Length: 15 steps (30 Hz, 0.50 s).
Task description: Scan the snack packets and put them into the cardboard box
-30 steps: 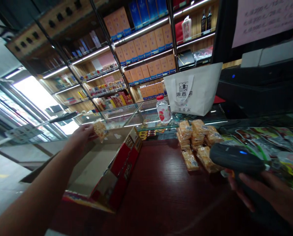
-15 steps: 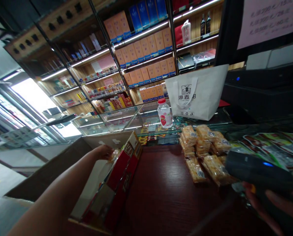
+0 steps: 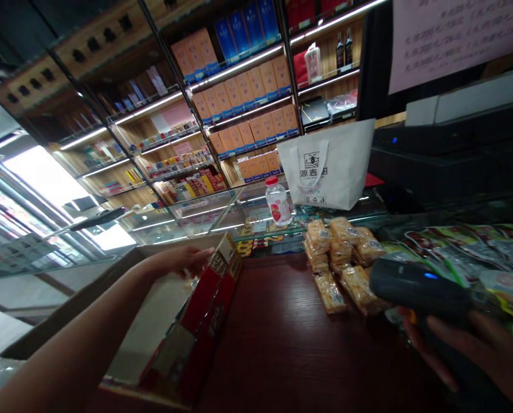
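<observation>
My left hand (image 3: 187, 260) reaches over the far end of a red and white cardboard carton (image 3: 204, 304). Its fingers look apart, one near the carton's edge. Just below them, inside the carton, a small wrapped item (image 3: 191, 284) partly shows. At the lower right, my right hand (image 3: 466, 344) grips a dark barcode scanner (image 3: 419, 284) with a lit blue light. The scanner's nose is beside stacked packets of wrapped biscuit-like snacks (image 3: 329, 289) on the dark red wooden counter (image 3: 265, 338).
Behind the snacks stand a clear bottle with a red cap (image 3: 278, 203) and a white paper bag (image 3: 336, 172) on a glass counter. Several colourful packets (image 3: 466, 252) lie at the right. A larger open box (image 3: 67, 304) is at the left; stocked shelves (image 3: 243, 97) line the back.
My left hand has risen and spread from the wrapped item, which is lower in the carton. My right hand has brought the scanner leftward, closer to the snacks. The view has shifted slightly.
</observation>
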Motion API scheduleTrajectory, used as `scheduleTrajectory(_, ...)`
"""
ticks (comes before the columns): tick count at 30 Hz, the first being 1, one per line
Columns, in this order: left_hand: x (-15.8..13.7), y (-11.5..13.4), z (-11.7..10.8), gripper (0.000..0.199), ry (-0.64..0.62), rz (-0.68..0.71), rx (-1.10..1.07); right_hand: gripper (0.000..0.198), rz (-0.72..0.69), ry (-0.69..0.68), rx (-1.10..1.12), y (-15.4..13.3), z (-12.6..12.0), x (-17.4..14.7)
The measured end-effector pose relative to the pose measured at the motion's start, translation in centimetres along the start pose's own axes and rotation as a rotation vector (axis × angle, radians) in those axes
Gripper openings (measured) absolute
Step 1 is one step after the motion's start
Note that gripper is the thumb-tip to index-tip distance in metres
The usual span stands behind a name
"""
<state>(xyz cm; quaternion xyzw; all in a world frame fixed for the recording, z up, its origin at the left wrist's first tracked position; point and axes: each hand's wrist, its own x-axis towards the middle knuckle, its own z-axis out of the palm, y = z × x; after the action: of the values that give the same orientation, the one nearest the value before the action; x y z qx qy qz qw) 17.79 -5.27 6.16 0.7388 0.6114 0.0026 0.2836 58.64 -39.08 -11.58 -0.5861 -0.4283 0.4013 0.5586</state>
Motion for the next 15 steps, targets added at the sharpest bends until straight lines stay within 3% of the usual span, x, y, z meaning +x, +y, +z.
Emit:
scheduleTrajectory(2,-1.5,0.9,1.0,0.047,-0.040,0.079,0.059,0.045,0.031,-0.067,0.073,-1.1,0.4,-0.2)
scheduleTrajectory(7,-2.0,1.8,3.4,0.022,0.233,0.150,0.330,0.048,0.042,-0.080,0.173,-3.4,0.9,-0.9)
scheduleTrajectory(12,-2.4,2.6,3.0,0.023,0.262,0.142,0.408,0.055,-0.020,-0.166,0.191,-4.7,1.1,-0.9)
scheduleTrajectory(15,-3.4,4.5,3.3,0.027,0.335,0.170,0.511,0.055,-0.040,-0.186,0.237,-4.8,1.0,-0.6)
